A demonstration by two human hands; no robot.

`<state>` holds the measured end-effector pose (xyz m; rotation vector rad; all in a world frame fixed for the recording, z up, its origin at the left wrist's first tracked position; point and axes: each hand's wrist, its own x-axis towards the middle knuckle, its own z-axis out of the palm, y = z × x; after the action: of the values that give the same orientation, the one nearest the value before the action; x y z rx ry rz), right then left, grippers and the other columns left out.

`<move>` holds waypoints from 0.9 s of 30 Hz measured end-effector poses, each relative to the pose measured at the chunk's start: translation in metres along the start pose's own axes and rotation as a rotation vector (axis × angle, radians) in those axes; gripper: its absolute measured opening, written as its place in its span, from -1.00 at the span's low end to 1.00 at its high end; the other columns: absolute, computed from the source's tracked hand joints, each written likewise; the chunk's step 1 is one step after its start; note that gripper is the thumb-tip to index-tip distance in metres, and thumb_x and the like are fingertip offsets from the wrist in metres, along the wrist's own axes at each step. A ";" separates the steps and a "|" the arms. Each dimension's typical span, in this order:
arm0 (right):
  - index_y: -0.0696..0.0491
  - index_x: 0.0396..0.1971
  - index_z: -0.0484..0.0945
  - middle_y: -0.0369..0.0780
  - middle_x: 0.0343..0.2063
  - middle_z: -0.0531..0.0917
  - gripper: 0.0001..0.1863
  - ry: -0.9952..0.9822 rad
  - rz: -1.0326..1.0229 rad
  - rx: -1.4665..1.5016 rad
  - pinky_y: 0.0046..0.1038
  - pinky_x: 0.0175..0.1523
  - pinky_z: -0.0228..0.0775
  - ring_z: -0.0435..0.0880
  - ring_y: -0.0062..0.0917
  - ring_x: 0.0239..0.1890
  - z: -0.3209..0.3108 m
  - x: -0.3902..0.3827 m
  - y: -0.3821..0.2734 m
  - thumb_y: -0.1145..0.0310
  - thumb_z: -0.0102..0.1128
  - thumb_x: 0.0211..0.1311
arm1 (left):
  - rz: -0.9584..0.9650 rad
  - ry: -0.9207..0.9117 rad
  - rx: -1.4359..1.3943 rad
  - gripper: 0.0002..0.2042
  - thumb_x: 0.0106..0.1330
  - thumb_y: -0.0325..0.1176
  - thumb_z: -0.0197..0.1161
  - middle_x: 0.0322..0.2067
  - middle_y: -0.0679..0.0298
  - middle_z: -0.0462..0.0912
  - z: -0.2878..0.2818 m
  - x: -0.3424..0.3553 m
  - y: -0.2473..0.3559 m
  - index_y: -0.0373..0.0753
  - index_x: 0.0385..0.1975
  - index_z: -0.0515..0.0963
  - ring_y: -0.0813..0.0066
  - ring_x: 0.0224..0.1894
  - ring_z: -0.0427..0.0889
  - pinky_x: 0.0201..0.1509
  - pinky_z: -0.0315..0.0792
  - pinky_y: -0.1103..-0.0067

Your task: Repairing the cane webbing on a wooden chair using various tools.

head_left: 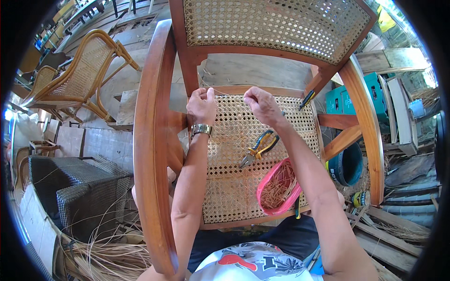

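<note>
A wooden armchair (153, 131) with a woven cane seat (225, 187) and cane back (276, 23) stands before me. At the far left of the seat my left hand (202, 107) has its fingers curled in a pinch. My right hand (262, 105) is closed near the far middle of the seat. A thin cane strand (227, 92) runs between the two hands; what their fingertips grip is partly hidden. Pliers (255, 151) with blue and yellow handles lie on the seat. Nearer me, a pink container (260, 202) of short cane pegs sits beside my right forearm.
A dark pointed tool (307, 99) rests at the seat's far right corner. Rattan chairs (82, 75) and a dark woven chair (89, 192) stand left, above loose cane bundles (103, 255). A green crate (356, 100), dark bucket (348, 164) and planks (384, 248) are right.
</note>
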<state>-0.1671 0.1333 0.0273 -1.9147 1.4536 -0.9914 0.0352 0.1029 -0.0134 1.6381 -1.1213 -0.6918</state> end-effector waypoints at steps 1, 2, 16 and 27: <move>0.17 -0.33 0.57 -0.11 -0.45 0.65 -0.93 -0.001 0.050 -0.020 -0.36 -0.21 0.47 0.63 -0.42 -0.40 0.006 0.007 0.004 0.49 0.23 0.34 | 0.011 -0.031 0.011 -0.67 0.32 -0.20 0.41 -0.34 0.11 0.80 -0.001 0.000 0.001 -0.35 -0.10 0.69 0.31 -0.30 0.79 -0.14 0.61 0.45; 0.16 -0.32 0.60 -0.12 -0.44 0.66 -0.94 0.007 0.035 -0.041 -0.37 -0.18 0.48 0.64 -0.42 -0.39 0.010 0.014 0.007 0.48 0.25 0.34 | 0.010 -0.025 0.014 -0.67 0.32 -0.20 0.41 -0.34 0.11 0.80 0.000 0.000 0.003 -0.35 -0.10 0.69 0.31 -0.30 0.79 -0.14 0.61 0.45; 0.14 -0.29 0.65 -0.13 -0.32 0.70 -0.95 -0.079 -0.043 -0.065 -0.35 -0.07 0.56 0.74 -0.33 -0.22 0.034 0.047 0.019 0.54 0.26 0.27 | 0.156 -0.066 -0.270 -0.86 0.37 -0.40 0.40 -0.40 0.37 0.74 0.011 -0.003 -0.007 -0.30 -0.19 0.68 0.73 -0.40 0.62 -0.32 0.50 0.68; 0.13 -0.28 0.66 -0.14 -0.32 0.68 -0.93 -0.176 -0.078 -0.076 -0.33 -0.05 0.55 0.72 -0.32 -0.22 0.036 0.057 0.017 0.56 0.27 0.25 | 0.064 -0.229 -0.485 -0.90 0.43 -0.47 0.31 -0.31 0.35 0.73 0.012 -0.007 0.001 -0.29 -0.13 0.61 0.71 -0.30 0.66 -0.21 0.51 0.71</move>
<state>-0.1392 0.0729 0.0066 -2.0706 1.3421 -0.7899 0.0215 0.1044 -0.0168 1.1279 -1.0569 -1.0376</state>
